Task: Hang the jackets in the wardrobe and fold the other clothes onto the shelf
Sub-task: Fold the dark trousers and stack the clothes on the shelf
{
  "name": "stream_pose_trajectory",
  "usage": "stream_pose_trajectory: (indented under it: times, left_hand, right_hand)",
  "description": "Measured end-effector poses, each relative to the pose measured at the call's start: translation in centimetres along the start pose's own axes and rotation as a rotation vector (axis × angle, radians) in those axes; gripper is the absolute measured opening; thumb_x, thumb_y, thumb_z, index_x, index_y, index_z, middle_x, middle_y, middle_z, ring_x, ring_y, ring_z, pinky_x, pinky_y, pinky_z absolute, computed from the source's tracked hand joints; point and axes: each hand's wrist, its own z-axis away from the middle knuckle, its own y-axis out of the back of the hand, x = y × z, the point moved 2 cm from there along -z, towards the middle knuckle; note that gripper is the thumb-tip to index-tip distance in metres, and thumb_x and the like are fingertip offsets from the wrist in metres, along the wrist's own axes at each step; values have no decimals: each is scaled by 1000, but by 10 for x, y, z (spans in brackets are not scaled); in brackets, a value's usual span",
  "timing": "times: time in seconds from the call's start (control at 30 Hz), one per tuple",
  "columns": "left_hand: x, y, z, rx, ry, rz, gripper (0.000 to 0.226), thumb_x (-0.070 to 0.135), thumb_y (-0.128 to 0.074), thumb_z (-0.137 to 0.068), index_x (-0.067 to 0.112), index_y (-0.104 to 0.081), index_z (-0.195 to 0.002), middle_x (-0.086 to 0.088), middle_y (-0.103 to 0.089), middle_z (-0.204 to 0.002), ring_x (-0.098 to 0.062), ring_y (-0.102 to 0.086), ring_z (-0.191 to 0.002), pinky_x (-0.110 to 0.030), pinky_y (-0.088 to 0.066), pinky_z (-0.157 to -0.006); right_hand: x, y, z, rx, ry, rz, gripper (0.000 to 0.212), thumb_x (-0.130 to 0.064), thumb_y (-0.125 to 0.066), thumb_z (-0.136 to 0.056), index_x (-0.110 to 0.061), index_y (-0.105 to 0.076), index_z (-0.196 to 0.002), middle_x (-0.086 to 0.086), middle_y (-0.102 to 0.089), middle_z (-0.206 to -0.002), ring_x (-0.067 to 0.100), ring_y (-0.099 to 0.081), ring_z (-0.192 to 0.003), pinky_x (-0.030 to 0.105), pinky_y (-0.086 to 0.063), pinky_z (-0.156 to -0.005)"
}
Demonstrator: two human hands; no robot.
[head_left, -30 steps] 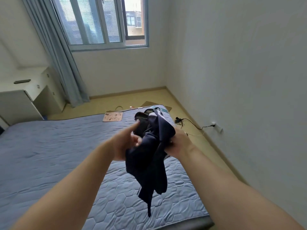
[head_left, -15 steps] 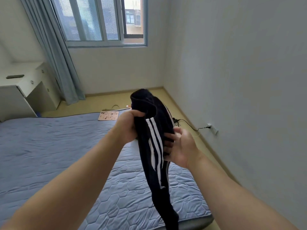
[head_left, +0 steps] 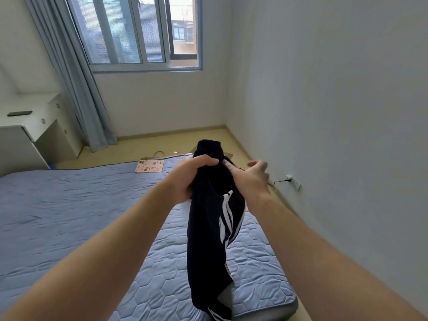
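Our left hand grips the bunched top of the black white-striped fabric garment, fingers curled round it; our blurred right hand touches it with fingers extended. It hangs above the blue quilted mattress, near the white wall.

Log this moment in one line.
left hand: grips dark striped garment | right hand: open, beside garment | garment: hangs over bed

Bare left hand and bare right hand
Both forearms show bare from the wrists to the bottom edge.
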Motion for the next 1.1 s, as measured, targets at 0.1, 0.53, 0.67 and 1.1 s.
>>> stream_pose_trajectory:
  times: [0.1, 0.53, 0.67, 1.1]
  left_hand:
    - [8, 0, 4, -32, -5, -23, 25, 34, -74, -79, 13, -78, -92, -13, -75, -95, -27, -75, -83, -35, -61, -66]
    - [57, 8, 0, 5, 23, -457, 23, 4, -54, -51, 5, -64, -71, -16, -56, -77, -26, -56, -62, -26, -43, -59]
    - [61, 16, -18, 110, -146, -1147, 41, -6, -43, -74, 14, -72, -95, -3, -71, -88, -18, -63, -72, -22, -43, -55]
    - [117, 29, -33, 126, -406, -1323, 30, 3, -71, -85, 25, -60, -102, 2, -71, -98, -13, -66, -84, -22, -51, -67]
  right_hand:
    - [-21, 9, -4, -81, 154, -9, 100, -56, -82, -68, -32, -24, -146, 2, -43, -133, 22, -52, -117, 45, -44, -104]
    - [-57, 34, -11, -409, 238, -79, 28, -22, -72, -94, 0, -66, -110, 23, -71, -109, 35, -72, -100, 48, -58, -92]
    - [-80, 48, -16, -304, 492, 149, 13, -27, -73, -92, -16, -70, -99, 7, -71, -97, 23, -69, -94, 41, -58, -88]
    - [-124, 122, -38, 75, 684, 329, 8, -33, -77, -88, -27, -75, -93, -6, -72, -96, 15, -67, -95, 37, -55, -90]
